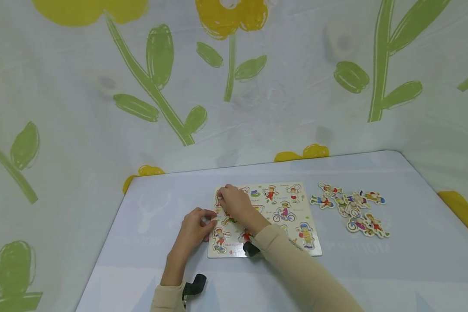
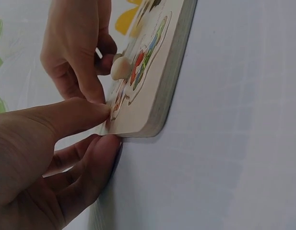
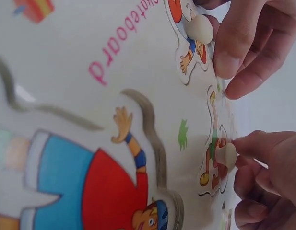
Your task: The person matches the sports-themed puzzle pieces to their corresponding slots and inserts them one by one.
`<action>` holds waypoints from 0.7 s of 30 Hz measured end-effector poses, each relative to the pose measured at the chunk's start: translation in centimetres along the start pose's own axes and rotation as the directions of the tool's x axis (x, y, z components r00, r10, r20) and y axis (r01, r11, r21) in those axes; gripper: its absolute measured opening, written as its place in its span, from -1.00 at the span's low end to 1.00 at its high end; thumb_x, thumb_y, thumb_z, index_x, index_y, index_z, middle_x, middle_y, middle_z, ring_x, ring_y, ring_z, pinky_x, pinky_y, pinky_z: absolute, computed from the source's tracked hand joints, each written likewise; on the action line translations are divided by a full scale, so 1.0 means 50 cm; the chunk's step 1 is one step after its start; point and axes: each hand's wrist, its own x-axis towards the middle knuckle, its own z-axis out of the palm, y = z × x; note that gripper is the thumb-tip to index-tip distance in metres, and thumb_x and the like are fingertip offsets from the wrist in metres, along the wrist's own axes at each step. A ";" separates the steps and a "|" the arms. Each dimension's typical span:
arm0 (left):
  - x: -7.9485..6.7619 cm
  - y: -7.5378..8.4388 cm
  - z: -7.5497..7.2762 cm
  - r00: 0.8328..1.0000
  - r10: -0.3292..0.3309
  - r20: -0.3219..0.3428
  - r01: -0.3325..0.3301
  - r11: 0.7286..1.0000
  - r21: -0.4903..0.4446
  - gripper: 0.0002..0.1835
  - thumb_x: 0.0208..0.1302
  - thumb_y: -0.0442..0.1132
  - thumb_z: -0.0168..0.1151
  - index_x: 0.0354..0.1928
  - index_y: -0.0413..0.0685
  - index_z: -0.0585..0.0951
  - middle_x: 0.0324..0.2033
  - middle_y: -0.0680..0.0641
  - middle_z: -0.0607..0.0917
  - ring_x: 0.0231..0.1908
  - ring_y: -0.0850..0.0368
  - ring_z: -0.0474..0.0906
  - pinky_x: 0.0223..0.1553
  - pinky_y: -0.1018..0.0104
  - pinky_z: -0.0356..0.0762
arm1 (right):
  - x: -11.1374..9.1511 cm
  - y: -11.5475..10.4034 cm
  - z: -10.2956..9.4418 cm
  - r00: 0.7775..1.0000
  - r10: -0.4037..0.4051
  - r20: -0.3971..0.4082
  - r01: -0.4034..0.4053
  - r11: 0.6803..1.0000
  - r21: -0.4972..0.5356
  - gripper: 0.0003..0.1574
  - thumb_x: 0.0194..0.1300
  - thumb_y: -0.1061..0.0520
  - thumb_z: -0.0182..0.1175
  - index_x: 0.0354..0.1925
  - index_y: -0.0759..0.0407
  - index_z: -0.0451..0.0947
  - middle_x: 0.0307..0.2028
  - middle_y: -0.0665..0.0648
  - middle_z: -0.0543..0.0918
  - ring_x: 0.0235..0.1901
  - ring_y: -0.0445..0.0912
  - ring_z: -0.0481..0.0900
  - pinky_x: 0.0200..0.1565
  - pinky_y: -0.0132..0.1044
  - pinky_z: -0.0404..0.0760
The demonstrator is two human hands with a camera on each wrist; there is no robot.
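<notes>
A wooden puzzle board (image 1: 263,255) with pictures of children at sports lies on the table. My left hand (image 1: 195,226) is at its left edge, with the thumb (image 2: 97,112) over the face and curled fingers (image 2: 102,153) against the rim. Beyond it, my right hand (image 1: 235,203) bends over the upper left of the board, fingertips together on a small puzzle piece (image 1: 218,202), whose knob is hidden. A skateboarder piece (image 1: 220,239) with a round wooden knob (image 3: 199,28) sits in its recess, as does a runner piece (image 3: 214,151) with its own knob (image 3: 227,155).
Several loose puzzle pieces (image 1: 356,201) lie heaped right of the board on the pale tablecloth (image 1: 413,268). A boy in red and blue (image 3: 112,189) shows inside a deep-edged recess. Flower-printed cloth (image 1: 288,99) hangs behind the table.
</notes>
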 end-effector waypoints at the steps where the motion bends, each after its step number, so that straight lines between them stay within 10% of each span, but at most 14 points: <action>1: 0.000 0.000 0.001 1.000 0.002 0.000 -0.002 1.000 0.000 -0.78 0.17 -0.27 0.39 -0.12 -0.08 0.72 -0.27 -0.04 0.60 -0.51 0.24 0.49 -0.62 0.46 0.50 | -0.002 0.002 -0.001 1.000 -0.006 0.008 0.006 1.000 -0.004 -0.74 0.38 0.11 0.18 0.01 0.05 0.63 -0.13 0.04 0.65 -0.29 -0.12 0.60 -0.22 -0.26 0.63; 21: 0.001 -0.001 0.000 1.000 -0.014 -0.005 0.014 1.000 0.015 -0.77 0.18 -0.26 0.39 -0.11 -0.07 0.71 -0.26 -0.04 0.61 -0.51 0.24 0.48 -0.63 0.46 0.49 | -0.051 0.057 -0.043 0.999 -0.016 0.033 0.019 0.994 -0.109 -0.83 0.31 -0.02 0.25 -0.24 0.02 0.67 -0.29 -0.02 0.58 -0.40 -0.16 0.48 -0.33 -0.24 0.53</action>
